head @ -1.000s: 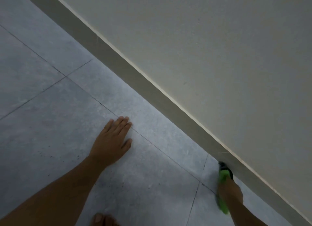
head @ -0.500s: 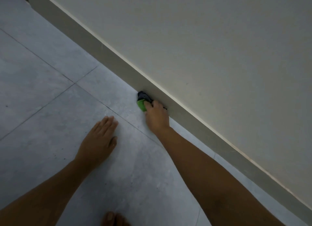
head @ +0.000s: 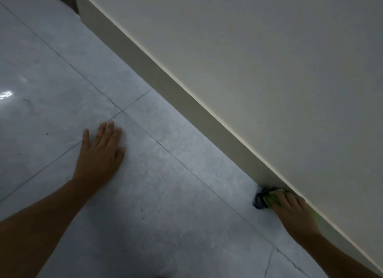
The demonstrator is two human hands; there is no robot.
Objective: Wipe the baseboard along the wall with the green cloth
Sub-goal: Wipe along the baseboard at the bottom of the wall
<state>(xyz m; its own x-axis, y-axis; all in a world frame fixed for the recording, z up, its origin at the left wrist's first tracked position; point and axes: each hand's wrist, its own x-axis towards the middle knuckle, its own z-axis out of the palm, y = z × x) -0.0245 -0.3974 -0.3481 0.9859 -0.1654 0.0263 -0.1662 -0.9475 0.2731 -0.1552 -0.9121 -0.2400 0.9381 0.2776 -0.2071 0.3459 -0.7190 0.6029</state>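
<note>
A beige baseboard [head: 165, 87] runs diagonally from the upper left to the lower right, at the foot of a pale wall [head: 269, 70]. My right hand [head: 290, 209] presses a bunched green cloth [head: 266, 199] with a dark edge against the bottom of the baseboard at the lower right. Most of the cloth is hidden under the fingers. My left hand [head: 101, 153] lies flat on the grey floor tiles [head: 165, 215], fingers spread, well to the left of the cloth and away from the baseboard.
The tiled floor fills the left and bottom of the view, with dark grout lines and a bright glare spot [head: 6, 95] at the far left. The baseboard ends at a corner [head: 77, 6] at the top left, with something dark beyond it.
My right hand has slid the cloth back along the baseboard toward the lower right. The view has shifted, and the left hand stays flat on the floor.
</note>
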